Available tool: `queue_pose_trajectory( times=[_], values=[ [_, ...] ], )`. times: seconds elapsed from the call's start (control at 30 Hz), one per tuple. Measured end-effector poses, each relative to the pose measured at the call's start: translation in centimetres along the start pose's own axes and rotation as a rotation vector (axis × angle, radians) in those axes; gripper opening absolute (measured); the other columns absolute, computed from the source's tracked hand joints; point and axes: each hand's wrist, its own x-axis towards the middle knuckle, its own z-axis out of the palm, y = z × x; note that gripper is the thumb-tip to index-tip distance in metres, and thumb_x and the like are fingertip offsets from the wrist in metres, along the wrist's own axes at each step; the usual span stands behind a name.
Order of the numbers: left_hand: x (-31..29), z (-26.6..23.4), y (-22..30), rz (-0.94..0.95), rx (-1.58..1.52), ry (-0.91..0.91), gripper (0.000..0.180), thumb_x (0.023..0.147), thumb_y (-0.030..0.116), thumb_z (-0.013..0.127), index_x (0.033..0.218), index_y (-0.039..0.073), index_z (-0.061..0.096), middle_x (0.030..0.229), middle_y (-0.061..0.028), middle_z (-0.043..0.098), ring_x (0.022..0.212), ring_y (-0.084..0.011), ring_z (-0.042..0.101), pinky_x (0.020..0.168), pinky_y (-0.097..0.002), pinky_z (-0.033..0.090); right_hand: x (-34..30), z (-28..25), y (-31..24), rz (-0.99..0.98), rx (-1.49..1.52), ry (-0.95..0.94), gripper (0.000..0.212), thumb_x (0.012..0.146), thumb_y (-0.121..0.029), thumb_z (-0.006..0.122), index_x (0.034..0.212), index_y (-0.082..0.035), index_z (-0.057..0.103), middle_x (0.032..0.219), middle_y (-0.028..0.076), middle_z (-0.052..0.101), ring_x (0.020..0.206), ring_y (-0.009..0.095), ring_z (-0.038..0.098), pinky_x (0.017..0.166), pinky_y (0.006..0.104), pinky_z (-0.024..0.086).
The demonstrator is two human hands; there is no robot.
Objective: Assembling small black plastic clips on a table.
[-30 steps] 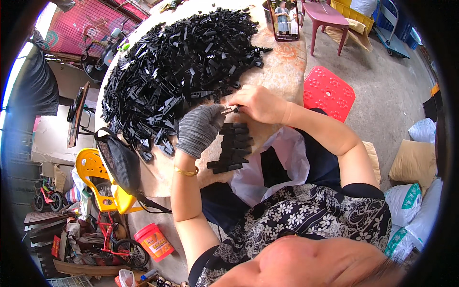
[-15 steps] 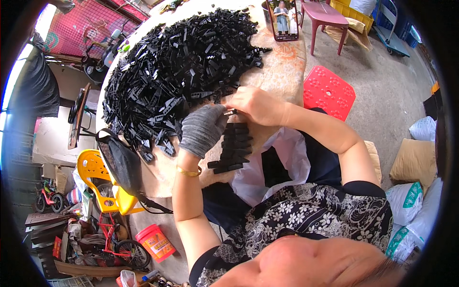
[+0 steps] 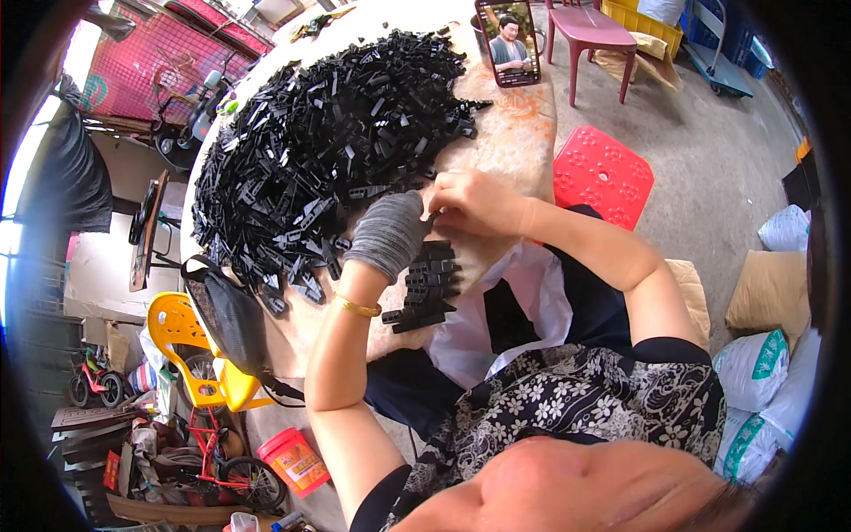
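Observation:
My left hand, in a grey knitted glove, has its fingers closed at the near edge of a big heap of small black plastic pieces. Bare, my right hand meets it fingertip to fingertip in a pinch. Between the fingertips a bit of a small black plastic piece shows; most of it is hidden by the fingers. Just below the hands, a stacked row of black plastic pieces lies on the patterned tablecloth, close to the table's near edge.
A phone stands at the far right of the table. A red stool is to the right, a yellow chair with a black bag to the left. White plastic hangs over my lap. A red bucket sits below left.
Both hands stay together at the heap's edge, their fingers shifted slightly. The view has tilted a little, and the phone's picture is different.

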Motion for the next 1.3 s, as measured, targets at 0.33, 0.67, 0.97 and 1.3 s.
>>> queue_pose_trajectory(
  times=[0.33, 0.67, 0.97, 1.3],
  values=[
    [0.2, 0.7, -0.4, 0.114, -0.051, 0.066, 0.024, 0.072, 0.02, 0.071, 0.086, 0.004, 0.061, 0.08, -0.0163, 0.063, 0.076, -0.0362, 0.061, 0.069, -0.0435, 0.049, 0.0, 0.5, -0.6, -0.07, -0.153, 0.051, 0.017, 0.076, -0.021, 0.065, 0.081, -0.005, 0.062, 0.08, 0.01, 0.057, 0.082, 0.027, 0.059, 0.074, 0.0369, 0.047],
    [0.3, 1.3, -0.2, 0.038, -0.059, 0.062, 0.025, 0.075, 0.024, 0.07, 0.088, 0.004, 0.064, 0.08, -0.0193, 0.064, 0.077, -0.0381, 0.061, 0.07, -0.044, 0.049, 0.6, -0.1, -1.4, -0.041, -0.193, 0.033, 0.016, 0.075, -0.018, 0.067, 0.084, -0.005, 0.064, 0.08, 0.011, 0.058, 0.082, 0.029, 0.059, 0.073, 0.0389, 0.048],
    [-2.1, 2.5, -1.6, 0.125, -0.618, 0.274, 0.065, 0.078, 0.005, 0.071, 0.134, 0.008, 0.04, 0.094, -0.0115, 0.066, 0.085, -0.0211, 0.065, 0.075, -0.0313, 0.051, 0.8, -0.3, 0.4, 0.265, 0.791, -0.068, 0.025, 0.082, -0.008, 0.067, 0.104, 0.002, 0.063, 0.094, 0.01, 0.067, 0.088, 0.016, 0.063, 0.078, 0.0272, 0.049],
    [-3.3, 2.0, -0.4, 0.132, -0.422, 0.294, 0.053, 0.083, 0.014, 0.067, 0.131, 0.006, 0.047, 0.093, -0.0121, 0.067, 0.077, -0.0198, 0.065, 0.071, -0.0314, 0.051, 1.0, -1.3, 0.1, 0.391, 0.638, -0.234, 0.031, 0.08, -0.015, 0.07, 0.103, 0.005, 0.065, 0.089, 0.011, 0.069, 0.079, 0.015, 0.065, 0.073, 0.0281, 0.05]
  ],
)
